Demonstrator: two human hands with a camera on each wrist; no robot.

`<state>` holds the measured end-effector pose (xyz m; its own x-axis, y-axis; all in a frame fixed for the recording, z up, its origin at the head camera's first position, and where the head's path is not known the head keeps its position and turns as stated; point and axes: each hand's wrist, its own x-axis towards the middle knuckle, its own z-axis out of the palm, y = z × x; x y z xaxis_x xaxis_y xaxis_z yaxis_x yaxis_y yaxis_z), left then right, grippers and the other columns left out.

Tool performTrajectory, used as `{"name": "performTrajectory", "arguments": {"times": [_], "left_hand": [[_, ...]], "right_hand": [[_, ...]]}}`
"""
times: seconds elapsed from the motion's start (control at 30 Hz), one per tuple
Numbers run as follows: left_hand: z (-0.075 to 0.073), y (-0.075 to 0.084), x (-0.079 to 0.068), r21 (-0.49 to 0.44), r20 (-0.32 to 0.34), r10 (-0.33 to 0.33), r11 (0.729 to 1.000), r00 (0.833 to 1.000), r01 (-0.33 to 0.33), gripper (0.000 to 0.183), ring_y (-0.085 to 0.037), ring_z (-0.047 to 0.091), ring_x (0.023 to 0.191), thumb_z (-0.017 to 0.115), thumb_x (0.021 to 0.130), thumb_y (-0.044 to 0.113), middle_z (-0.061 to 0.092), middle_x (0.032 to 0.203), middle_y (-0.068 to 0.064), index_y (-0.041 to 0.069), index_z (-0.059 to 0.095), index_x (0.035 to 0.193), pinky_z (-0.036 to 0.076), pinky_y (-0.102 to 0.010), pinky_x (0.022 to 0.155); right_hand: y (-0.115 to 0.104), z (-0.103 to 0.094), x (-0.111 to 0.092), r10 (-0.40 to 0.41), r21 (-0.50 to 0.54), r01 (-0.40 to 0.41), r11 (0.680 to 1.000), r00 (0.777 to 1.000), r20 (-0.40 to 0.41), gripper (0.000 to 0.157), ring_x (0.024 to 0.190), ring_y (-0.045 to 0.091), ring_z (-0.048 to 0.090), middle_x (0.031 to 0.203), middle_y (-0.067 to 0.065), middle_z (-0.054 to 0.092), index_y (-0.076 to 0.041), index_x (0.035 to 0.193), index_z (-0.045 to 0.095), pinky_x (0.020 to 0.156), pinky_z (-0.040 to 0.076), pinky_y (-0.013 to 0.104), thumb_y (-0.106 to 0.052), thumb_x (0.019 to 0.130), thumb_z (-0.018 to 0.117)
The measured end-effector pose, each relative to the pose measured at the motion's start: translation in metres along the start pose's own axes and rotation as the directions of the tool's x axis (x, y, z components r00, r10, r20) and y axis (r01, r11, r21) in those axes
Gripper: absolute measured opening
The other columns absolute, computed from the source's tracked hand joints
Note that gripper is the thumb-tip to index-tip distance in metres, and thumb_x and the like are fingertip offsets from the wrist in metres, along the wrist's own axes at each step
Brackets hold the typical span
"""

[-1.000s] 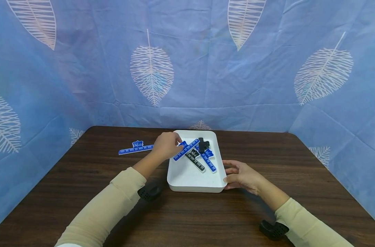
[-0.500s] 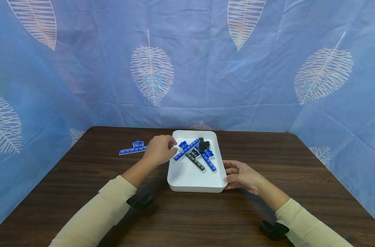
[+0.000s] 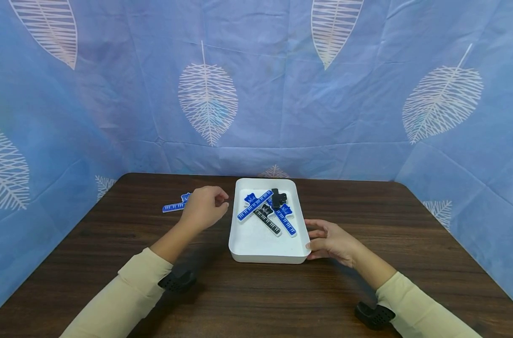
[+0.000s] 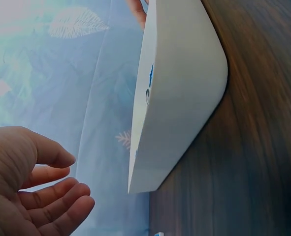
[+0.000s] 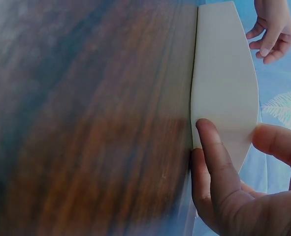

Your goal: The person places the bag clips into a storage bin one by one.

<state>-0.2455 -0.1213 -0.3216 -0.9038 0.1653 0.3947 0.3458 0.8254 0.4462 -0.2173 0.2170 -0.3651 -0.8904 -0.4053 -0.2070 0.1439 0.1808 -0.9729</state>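
In the head view, my left hand (image 3: 204,209) hovers left of the white tray (image 3: 256,246), fingers loosely bent and nothing in them. The left wrist view shows that hand (image 4: 47,182) apart from the tray's wall. Behind it, a blue piano-key clip (image 3: 173,207) lies on the table, its right part hidden by the hand. My right hand (image 3: 332,241) rests fingertips against the tray's right side, thumb at the rim. Inside the tray lie a blue clip (image 3: 255,205) placed slantwise, a black clip (image 3: 268,222), another blue clip (image 3: 287,225) and a plain black piece (image 3: 276,199) overlapping them.
The dark wooden table (image 3: 256,300) ends at a blue cloth backdrop (image 3: 281,103) with white leaf prints. Each wrist wears a black camera, one of them the left wrist camera (image 3: 178,281).
My left hand has drawn back leftward from over the tray, now covering part of the clip on the table. The right hand, the tray and its clips stay put.
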Motion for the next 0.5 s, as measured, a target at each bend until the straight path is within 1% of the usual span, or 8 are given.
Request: {"name": "performTrajectory", "arguments": {"times": [0.27,0.37,0.5], "left_hand": [[-0.009,-0.015,-0.004,-0.012,-0.029,0.034,0.999,0.999,-0.034,0.015,-0.017,0.059,0.07,0.072,0.084,0.013,0.069,0.087,-0.006,0.005,0.074,0.097,0.053,-0.032,0.06],[-0.013,-0.02,-0.005,-0.009,-0.04,0.042,0.999,0.998,-0.043,0.015,-0.017,0.057,0.07,0.072,0.084,0.013,0.069,0.087,-0.006,0.006,0.074,0.096,0.051,-0.033,0.06],[-0.016,-0.026,-0.007,-0.009,-0.053,0.057,0.998,0.997,-0.057,0.015,-0.018,0.058,0.072,0.073,0.084,0.013,0.069,0.088,-0.006,0.005,0.074,0.097,0.052,-0.033,0.062]], "right_hand": [[0.0,0.0,0.0,-0.003,0.0,0.003,1.0,1.0,-0.001,0.084,0.101,0.035,0.065,0.132,0.035,0.047,0.008,0.151,0.015,0.079,0.058,0.045,0.004,0.084,0.066],[0.0,0.0,0.0,-0.004,-0.001,0.004,1.0,1.0,0.002,0.084,0.102,0.035,0.064,0.132,0.035,0.047,0.008,0.151,0.015,0.079,0.058,0.045,0.004,0.084,0.066],[0.0,0.0,0.0,-0.005,-0.003,0.005,1.0,1.0,0.005,0.084,0.102,0.035,0.064,0.132,0.035,0.047,0.008,0.15,0.015,0.079,0.058,0.045,0.003,0.084,0.066]]}}
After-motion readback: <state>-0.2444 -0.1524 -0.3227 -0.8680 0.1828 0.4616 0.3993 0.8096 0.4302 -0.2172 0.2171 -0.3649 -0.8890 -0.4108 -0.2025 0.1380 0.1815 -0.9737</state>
